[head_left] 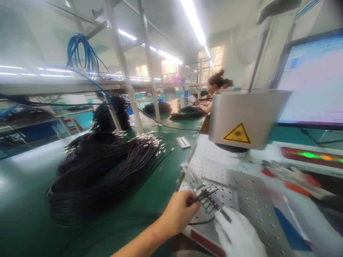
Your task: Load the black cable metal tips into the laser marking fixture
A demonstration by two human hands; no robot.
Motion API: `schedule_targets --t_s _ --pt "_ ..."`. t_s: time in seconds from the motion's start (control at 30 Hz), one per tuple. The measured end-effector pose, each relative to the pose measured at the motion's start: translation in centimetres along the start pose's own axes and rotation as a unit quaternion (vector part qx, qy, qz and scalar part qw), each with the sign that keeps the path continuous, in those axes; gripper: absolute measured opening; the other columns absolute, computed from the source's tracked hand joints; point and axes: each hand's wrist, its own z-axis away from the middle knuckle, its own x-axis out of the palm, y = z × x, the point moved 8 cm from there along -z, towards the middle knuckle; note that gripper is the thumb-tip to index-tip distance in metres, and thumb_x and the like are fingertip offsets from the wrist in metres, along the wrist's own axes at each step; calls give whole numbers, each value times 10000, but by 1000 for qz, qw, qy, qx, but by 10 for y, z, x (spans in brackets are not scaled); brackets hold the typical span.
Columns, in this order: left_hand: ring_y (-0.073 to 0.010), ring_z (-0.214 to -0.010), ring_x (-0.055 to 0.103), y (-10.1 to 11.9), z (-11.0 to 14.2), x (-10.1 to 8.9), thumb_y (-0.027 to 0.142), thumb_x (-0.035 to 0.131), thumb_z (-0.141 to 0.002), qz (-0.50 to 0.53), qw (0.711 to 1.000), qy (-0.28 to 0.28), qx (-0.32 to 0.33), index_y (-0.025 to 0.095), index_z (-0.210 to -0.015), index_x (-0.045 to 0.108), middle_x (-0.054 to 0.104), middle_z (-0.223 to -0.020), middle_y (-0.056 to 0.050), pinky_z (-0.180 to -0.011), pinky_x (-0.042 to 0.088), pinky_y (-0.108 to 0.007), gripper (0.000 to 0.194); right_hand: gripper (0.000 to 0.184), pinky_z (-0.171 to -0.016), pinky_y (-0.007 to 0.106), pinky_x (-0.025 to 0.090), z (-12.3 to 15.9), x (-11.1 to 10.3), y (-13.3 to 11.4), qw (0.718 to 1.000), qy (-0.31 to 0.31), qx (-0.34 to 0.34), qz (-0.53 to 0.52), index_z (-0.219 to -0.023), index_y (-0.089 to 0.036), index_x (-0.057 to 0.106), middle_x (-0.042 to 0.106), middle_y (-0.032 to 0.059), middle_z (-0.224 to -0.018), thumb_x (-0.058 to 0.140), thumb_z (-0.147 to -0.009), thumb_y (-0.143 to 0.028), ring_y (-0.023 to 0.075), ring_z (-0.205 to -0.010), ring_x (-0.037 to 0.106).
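Observation:
My bare left hand (183,210) is closed around a few black cables (205,192) with metal tips, which stick out to the right over a metal fixture (193,175). The fixture lies on a perforated metal plate (248,196), and several cable ends rest in its slots. My right hand (237,232), in a white glove, is at the fixture's lower end with its fingers bent. One black cable (202,223) curves from below my left hand to the right fingertips, which appear to pinch it. The glove hides the exact contact.
Above the plate hangs a grey machine head (238,119) with a yellow warning sign. Bundled black cables (107,171) lie on the green table (158,189) at left. Work gloves (294,176) and a monitor (313,78) are at right. A co-worker (214,85) sits further back.

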Motion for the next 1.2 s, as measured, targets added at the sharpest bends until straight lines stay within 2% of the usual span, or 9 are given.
schedule_targets --t_s 0.07,0.17,0.3,0.37,0.53,0.7,0.93,1.2 --pt "-96 -577 339 -3 3 1 253 545 -732 25 1000 -8 -6 192 -623 481 402 -576 65 -547 248 -258 140 277 -667 310 531 -1 -1 -1 1000 1 -4 0 -949 -222 685 661 80 -992 410 -917 -208 236 -868 627" --pt "-94 -574 310 -1 8 6 311 550 -770 24 999 -28 6 192 -586 453 334 -556 70 -548 237 -258 240 275 -673 318 532 -2 -2 -2 1000 1 -7 1 -962 -218 682 660 83 -998 411 -915 -211 243 -874 625" --pt "-109 -584 406 0 8 13 374 492 -836 18 998 -59 11 189 -652 515 482 -570 52 -581 293 -255 261 273 -687 337 533 -2 -3 -2 1000 3 3 2 -978 -210 684 655 92 -1032 421 -906 -196 257 -903 621" --pt "-117 -612 439 -2 5 12 325 498 -811 2 999 -54 8 186 -674 546 525 -610 40 -587 302 -257 202 275 -700 343 534 -2 -3 -2 1000 2 9 3 -969 -211 689 656 93 -1029 427 -893 -180 257 -897 621" --pt "-114 -613 413 -14 7 1 284 550 -722 -46 998 -25 -30 188 -641 535 473 -595 52 -569 287 -260 127 280 -658 314 550 -3 2 0 1000 -17 14 7 -960 -243 703 671 67 -1009 434 -889 -211 239 -884 637" --pt "-125 -621 452 -21 16 0 283 530 -697 -41 996 -43 -62 188 -629 540 502 -599 38 -566 307 -258 118 291 -640 312 560 -5 3 3 999 -29 39 0 -964 -264 696 665 59 -1042 418 -886 -222 232 -897 641" --pt "-105 -591 396 -8 17 -2 235 510 -688 -125 990 -16 -61 197 -573 457 425 -556 56 -543 271 -259 132 310 -659 327 564 -1 5 4 999 -28 30 1 -990 -269 701 661 62 -1100 413 -884 -225 241 -917 638" --pt "-98 -561 363 -11 15 0 215 508 -644 -124 990 -21 -64 194 -562 471 419 -525 59 -532 264 -257 92 319 -687 328 565 -4 2 1 1000 -17 17 -8 -996 -237 711 674 22 -1125 406 -904 -230 229 -911 631"
